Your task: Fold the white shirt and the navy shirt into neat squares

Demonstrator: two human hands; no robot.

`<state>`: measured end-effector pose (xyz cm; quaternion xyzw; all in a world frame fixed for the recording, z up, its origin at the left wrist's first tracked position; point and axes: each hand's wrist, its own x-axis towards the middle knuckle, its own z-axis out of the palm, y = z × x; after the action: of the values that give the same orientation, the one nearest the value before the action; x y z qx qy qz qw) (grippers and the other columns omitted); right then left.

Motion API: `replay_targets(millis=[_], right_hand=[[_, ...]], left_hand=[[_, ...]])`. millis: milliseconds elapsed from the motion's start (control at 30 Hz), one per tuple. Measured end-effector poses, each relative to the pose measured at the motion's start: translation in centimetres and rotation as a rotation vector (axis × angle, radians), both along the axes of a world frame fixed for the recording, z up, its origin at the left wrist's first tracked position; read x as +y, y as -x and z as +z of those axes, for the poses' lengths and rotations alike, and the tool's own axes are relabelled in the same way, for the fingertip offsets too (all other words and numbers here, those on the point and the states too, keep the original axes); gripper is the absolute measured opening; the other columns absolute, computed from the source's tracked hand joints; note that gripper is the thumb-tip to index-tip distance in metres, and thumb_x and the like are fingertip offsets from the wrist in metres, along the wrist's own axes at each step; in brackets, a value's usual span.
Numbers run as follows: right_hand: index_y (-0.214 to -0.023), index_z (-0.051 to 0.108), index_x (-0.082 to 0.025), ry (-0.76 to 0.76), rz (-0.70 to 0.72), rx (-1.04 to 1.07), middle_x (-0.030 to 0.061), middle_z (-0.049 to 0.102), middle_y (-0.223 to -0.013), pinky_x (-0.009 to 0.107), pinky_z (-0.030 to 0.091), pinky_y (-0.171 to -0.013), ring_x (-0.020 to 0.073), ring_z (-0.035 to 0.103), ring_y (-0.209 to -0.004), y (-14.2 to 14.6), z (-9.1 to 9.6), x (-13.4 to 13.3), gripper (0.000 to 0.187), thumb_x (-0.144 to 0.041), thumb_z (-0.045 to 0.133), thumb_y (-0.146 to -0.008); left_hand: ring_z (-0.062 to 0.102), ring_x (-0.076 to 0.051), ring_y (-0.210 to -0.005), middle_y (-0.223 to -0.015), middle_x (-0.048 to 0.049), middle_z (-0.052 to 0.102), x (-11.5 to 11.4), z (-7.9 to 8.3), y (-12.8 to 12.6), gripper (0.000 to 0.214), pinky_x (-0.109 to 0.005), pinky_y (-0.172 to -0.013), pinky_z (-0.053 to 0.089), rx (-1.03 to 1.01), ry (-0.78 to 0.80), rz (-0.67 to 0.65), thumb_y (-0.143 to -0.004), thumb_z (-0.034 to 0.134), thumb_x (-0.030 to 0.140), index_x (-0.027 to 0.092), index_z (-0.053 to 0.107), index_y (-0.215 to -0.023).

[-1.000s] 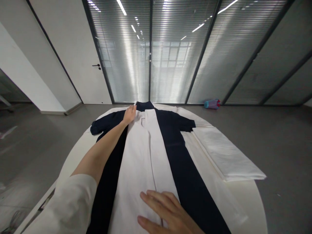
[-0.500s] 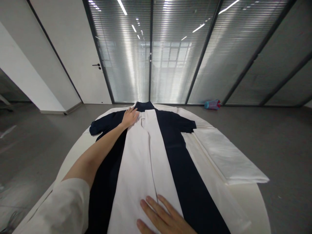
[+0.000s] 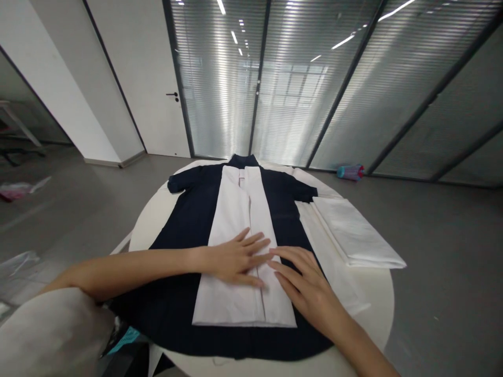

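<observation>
A dark navy garment (image 3: pixel 184 230) with short sleeves lies flat on a round white table (image 3: pixel 377 293), its collar at the far side. Down its middle runs a long white folded panel (image 3: pixel 236 209). My left hand (image 3: pixel 236 257) lies open and flat on the lower part of that white panel, fingers spread to the right. My right hand (image 3: pixel 304 285) lies open beside it, on the panel's right edge and the navy cloth, fingertips close to those of the left hand.
A folded white cloth (image 3: pixel 353 233) lies on the table's right side. A blue and red bottle (image 3: pixel 351 171) rests on the grey floor by the glass wall. A white door (image 3: pixel 157 84) stands at the back left. Something teal (image 3: pixel 126 339) shows below the table's near edge.
My left hand has drawn back from the collar to the lower part of the white panel. My right hand slid up beside it. The view pulled back and shows the garment's near hem.
</observation>
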<state>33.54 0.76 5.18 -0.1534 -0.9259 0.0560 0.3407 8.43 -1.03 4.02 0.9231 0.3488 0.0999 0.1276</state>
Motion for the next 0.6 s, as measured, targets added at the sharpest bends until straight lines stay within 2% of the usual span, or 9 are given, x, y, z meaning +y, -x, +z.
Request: replay_targets(millis=[100,167,233,300,367,433,500,600], right_hand=[[-0.131,0.063,-0.025,-0.022,-0.043,-0.046,0.0113,0.066,-0.129,0.048,0.054,-0.098,0.0246,0.061,-0.120,-1.4,0.0,0.9,0.038,-0.009,0.049,-0.099],[-0.129,0.064,-0.025,-0.030,-0.048,-0.106,0.0109,0.066,-0.129,0.048,0.054,-0.099,0.0245,0.061,-0.119,-2.4,0.1,1.3,0.038,-0.009,0.049,-0.098],[-0.131,0.064,-0.026,-0.046,-0.031,-0.185,0.0103,0.065,-0.130,0.048,0.054,-0.100,0.0242,0.061,-0.121,-3.3,-0.1,1.6,0.043,-0.005,0.049,-0.096],[-0.133,0.063,-0.027,-0.075,-0.009,-0.260,0.0099,0.065,-0.131,0.048,0.055,-0.099,0.0239,0.060,-0.122,-3.7,-0.3,1.7,0.050,-0.001,0.048,-0.093],[-0.133,0.063,-0.027,-0.116,0.021,-0.317,0.0094,0.066,-0.129,0.047,0.055,-0.098,0.0234,0.061,-0.121,-3.8,-0.5,1.7,0.054,0.003,0.048,-0.090],[-0.131,0.064,-0.026,-0.161,0.057,-0.361,0.0091,0.067,-0.128,0.045,0.057,-0.096,0.0233,0.062,-0.118,-3.6,-0.8,1.7,0.053,0.004,0.049,-0.090],[-0.127,0.065,-0.024,-0.204,0.081,-0.394,0.0094,0.068,-0.127,0.046,0.057,-0.093,0.0243,0.063,-0.116,-3.4,-1.0,2.0,0.047,0.003,0.052,-0.091],[-0.123,0.067,-0.020,-0.260,0.091,-0.427,0.0112,0.068,-0.127,0.047,0.057,-0.092,0.0271,0.064,-0.117,-3.1,-1.5,2.6,0.037,-0.002,0.057,-0.093]], left_hand=[[0.017,-0.034,-0.155,-0.163,-0.0214,0.028,-3.8,0.3,-2.6,0.078,-0.059,-0.126,0.007,-0.022,-0.018,-0.028,-0.099,0.049,0.058,0.013,0.029,-0.160],[0.021,-0.029,-0.154,-0.163,-0.0161,0.033,-6.1,1.7,-3.3,0.073,-0.049,-0.129,0.012,-0.060,0.035,-0.156,-0.101,0.047,0.054,0.014,0.031,-0.160],[0.025,-0.023,-0.153,-0.162,-0.0078,0.038,-7.9,3.6,-3.0,0.065,-0.037,-0.129,0.020,-0.095,0.084,-0.300,-0.102,0.049,0.046,0.019,0.034,-0.159],[0.031,-0.018,-0.151,-0.160,-0.0009,0.042,-8.8,5.2,-1.5,0.057,-0.030,-0.127,0.026,-0.098,0.090,-0.335,-0.103,0.047,0.028,0.027,0.035,-0.159],[0.035,-0.018,-0.149,-0.159,0.0009,0.043,-8.9,6.0,1.0,0.065,-0.033,-0.127,0.029,-0.061,0.058,-0.231,-0.097,0.045,0.010,0.032,0.037,-0.158],[0.037,-0.022,-0.149,-0.158,-0.0006,0.044,-8.6,5.8,3.7,0.074,-0.041,-0.127,0.029,-0.012,0.024,-0.093,-0.088,0.048,0.001,0.033,0.042,-0.155],[0.037,-0.025,-0.149,-0.158,-0.0025,0.044,-8.2,5.0,5.9,0.074,-0.045,-0.126,0.030,0.036,0.037,-0.004,-0.084,0.054,0.002,0.032,0.048,-0.151],[0.036,-0.026,-0.150,-0.160,-0.0032,0.043,-8.0,3.5,7.6,0.070,-0.046,-0.126,0.027,0.069,0.109,0.032,-0.083,0.060,0.011,0.030,0.050,-0.149]])
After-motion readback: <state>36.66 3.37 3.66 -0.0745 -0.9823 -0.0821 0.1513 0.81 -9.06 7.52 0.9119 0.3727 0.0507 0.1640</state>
